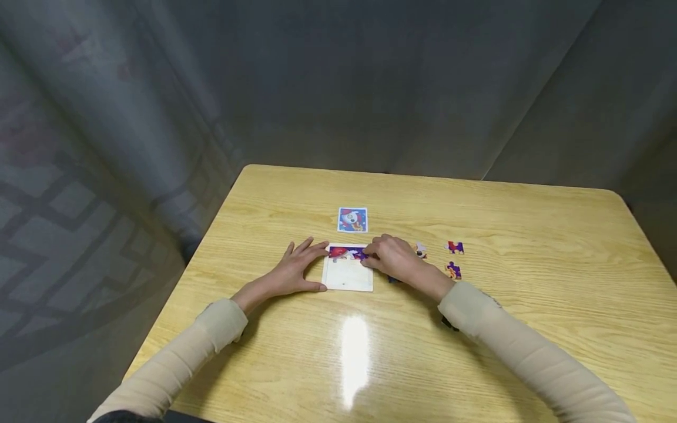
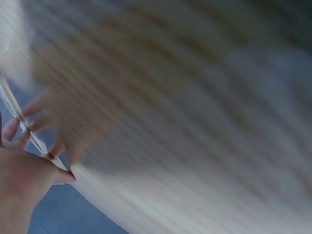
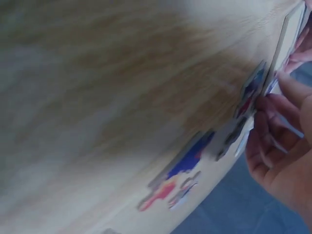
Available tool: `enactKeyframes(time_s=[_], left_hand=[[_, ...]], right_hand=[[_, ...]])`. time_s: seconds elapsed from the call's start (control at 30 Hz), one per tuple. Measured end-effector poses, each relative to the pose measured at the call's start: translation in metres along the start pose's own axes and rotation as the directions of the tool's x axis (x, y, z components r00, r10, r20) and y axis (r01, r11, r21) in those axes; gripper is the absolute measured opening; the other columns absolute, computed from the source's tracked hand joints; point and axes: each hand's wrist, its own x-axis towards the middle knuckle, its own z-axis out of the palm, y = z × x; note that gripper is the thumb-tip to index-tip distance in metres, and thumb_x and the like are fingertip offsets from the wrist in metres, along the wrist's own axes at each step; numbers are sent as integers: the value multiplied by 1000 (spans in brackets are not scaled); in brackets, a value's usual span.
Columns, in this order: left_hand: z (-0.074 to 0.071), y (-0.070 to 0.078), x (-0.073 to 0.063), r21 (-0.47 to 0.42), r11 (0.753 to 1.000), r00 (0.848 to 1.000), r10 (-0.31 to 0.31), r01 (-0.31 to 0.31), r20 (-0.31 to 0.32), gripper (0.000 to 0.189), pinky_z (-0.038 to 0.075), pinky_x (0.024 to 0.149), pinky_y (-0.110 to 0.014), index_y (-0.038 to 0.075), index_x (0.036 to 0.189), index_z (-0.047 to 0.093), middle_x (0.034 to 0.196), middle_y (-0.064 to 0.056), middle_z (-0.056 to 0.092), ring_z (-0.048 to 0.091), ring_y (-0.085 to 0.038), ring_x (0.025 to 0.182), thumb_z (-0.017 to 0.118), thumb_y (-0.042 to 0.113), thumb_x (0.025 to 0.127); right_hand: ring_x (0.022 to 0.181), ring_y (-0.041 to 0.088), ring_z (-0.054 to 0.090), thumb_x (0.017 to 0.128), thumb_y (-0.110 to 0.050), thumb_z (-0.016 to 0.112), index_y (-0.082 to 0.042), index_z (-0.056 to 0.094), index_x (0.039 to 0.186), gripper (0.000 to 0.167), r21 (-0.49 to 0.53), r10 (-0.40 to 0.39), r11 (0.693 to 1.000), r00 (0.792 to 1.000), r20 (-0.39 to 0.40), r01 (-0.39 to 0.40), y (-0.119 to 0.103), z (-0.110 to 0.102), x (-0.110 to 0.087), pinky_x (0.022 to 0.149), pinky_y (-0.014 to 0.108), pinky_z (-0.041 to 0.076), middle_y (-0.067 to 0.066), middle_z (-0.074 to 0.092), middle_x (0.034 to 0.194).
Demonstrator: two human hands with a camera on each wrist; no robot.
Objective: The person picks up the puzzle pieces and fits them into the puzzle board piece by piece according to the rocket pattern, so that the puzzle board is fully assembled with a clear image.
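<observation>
A square white puzzle tray [image 1: 348,276] lies on the table, its far strip filled with red, white and purple puzzle pieces [image 1: 339,252]. My left hand [image 1: 293,271] rests along the tray's left side, fingers and thumb spread, their tips at its edge. Over the tray's far right corner, my right hand [image 1: 394,257] pinches a purple puzzle piece [image 1: 364,254] between thumb and curled forefinger, mostly covering it. In the right wrist view, the thumb and fingertips meet at the tray's edge [image 3: 282,46]. The left wrist view shows the thumb and fingertips along the tray's side.
Beyond the tray lies a small picture card [image 1: 352,220]. Loose pieces lie to the right: a red and purple piece [image 1: 455,247], a purple and orange piece [image 1: 453,271], and others partly under the right hand. A dark piece [image 1: 449,324] shows beside the right sleeve. Grey curtains surround the table.
</observation>
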Motion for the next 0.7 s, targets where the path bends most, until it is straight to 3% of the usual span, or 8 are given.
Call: enactKeyframes(time_s=[0.17, 0.43, 0.7], left_hand=[[3, 0, -1, -2, 1000, 1000, -5, 5, 13, 79, 2, 110, -66, 15, 143, 43, 158, -2, 26, 9, -33, 146, 73, 51, 80], [2, 0, 2, 5, 1000, 1000, 5, -5, 1, 78, 3, 110, -67, 16, 143, 43, 157, -2, 27, 10, -34, 146, 74, 50, 80], [-1, 1, 1, 6, 1000, 1000, 12, -12, 0, 79, 4, 109, -68, 15, 143, 43, 157, -3, 28, 11, -35, 146, 74, 50, 80]], right_hand=[[87, 20, 60, 92, -22, 67, -7, 72, 110, 24, 49, -6, 999, 999, -45, 8, 7, 0, -5, 73, 36, 52, 5, 68, 96], [81, 18, 58, 89, -15, 70, -6, 75, 99, 14, 55, 41, 998, 973, -225, -29, 29, -15, -14, 68, 36, 51, 3, 68, 88], [83, 20, 59, 90, -15, 69, -6, 75, 96, 12, 49, 50, 998, 972, -229, -39, 42, -16, -24, 72, 38, 52, 4, 68, 87]])
